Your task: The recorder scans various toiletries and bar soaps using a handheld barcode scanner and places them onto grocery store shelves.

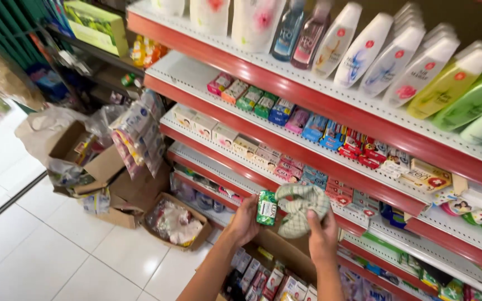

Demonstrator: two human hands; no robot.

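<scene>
In my left hand (245, 220) I hold a small green soap packet (266, 207), upright, near the middle shelves. Far right, on the top shelf, I see white and green bottles (419, 61) leaning in a row. Below them stand small flat soap boxes (285, 114) in pink, green, blue and red. Far left, an open cardboard box (93, 161) sits on the floor.

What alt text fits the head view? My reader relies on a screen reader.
A person's left hand holds a small green soap box while the right hand holds a checked cloth, in front of red shop shelves stocked with soap boxes and bottles. Open cardboard boxes sit on the white tiled floor.
</scene>
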